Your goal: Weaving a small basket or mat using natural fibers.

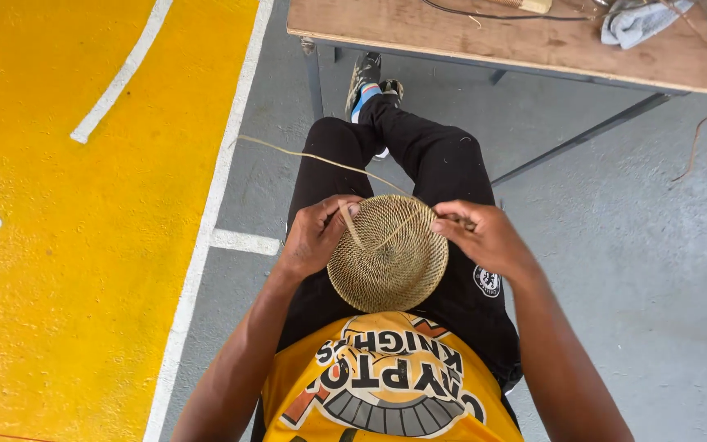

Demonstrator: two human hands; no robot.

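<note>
While the left hand curls its grip on the near-left rim of the woven disc, a loose strand trails off past it; across the disc, the right hand pinches the far-right rim.

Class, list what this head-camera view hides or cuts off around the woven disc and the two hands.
- Right hand: fingertips hidden behind the woven disc rim; grip unclear.
- Underside of the disc: faces away.
- Long fibre strand: far end too thin to trace.
- Grey cloth on the wooden table: cut by the top edge.
</note>
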